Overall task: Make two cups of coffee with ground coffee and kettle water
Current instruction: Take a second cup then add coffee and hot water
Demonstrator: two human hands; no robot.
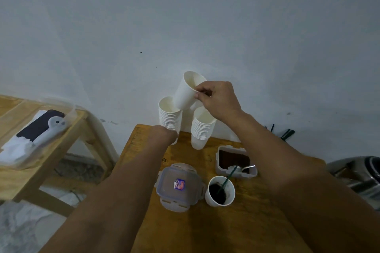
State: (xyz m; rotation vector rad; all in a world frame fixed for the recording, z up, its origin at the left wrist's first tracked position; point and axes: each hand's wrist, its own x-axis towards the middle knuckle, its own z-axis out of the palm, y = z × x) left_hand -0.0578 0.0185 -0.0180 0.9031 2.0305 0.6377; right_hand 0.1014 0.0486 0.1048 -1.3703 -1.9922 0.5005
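Note:
My right hand (218, 98) pinches the rim of a single white paper cup (186, 92), tilted and lifted above two stacks of paper cups. My left hand (164, 135) grips the lower part of the left stack (169, 115); its fingers are hidden behind my wrist. The right stack (201, 129) stands free beside it. Nearer to me, a paper cup of dark coffee (220, 191) holds a green stirrer. Behind that cup, an open plastic container of ground coffee (234, 160) has a metal spoon resting in it.
The container's lid (178, 187) lies flat left of the coffee cup on the small wooden table (257, 222). A metal kettle (359, 174) sits at the right edge. Green stirrers (285, 133) lie near the wall. A wooden shelf (41, 150) at left carries a phone and tissues.

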